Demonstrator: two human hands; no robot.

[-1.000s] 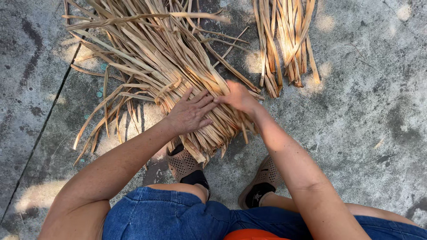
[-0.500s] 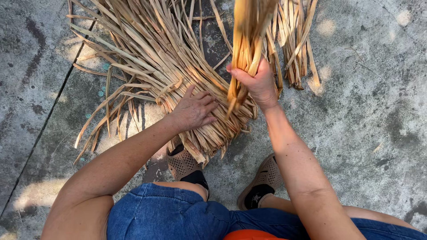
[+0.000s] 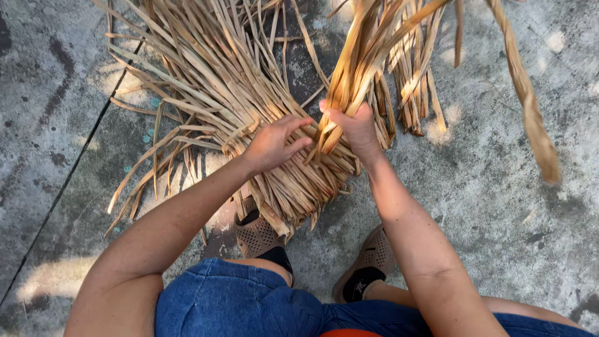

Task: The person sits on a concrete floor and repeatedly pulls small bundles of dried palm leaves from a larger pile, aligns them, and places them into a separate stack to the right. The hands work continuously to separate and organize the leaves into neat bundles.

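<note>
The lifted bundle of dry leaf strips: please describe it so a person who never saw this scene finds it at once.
Start at the big pile of dry tan strips lying on the concrete floor. At its right edge, the right hand grips the bundle. Unlike the flat pile under the left hand and the small heap behind, it is raised off the floor.

Daylight was bright but dappled, leaving pale sun patches on the grey concrete floor (image 3: 499, 206) amid soft shade. The fanned pile of dry tan leaf strips (image 3: 206, 81) was sharp, while one long dangling tan strip (image 3: 527, 100) near the lens was blurred (motion or closeness, unclear). No strong glare showed.
</note>
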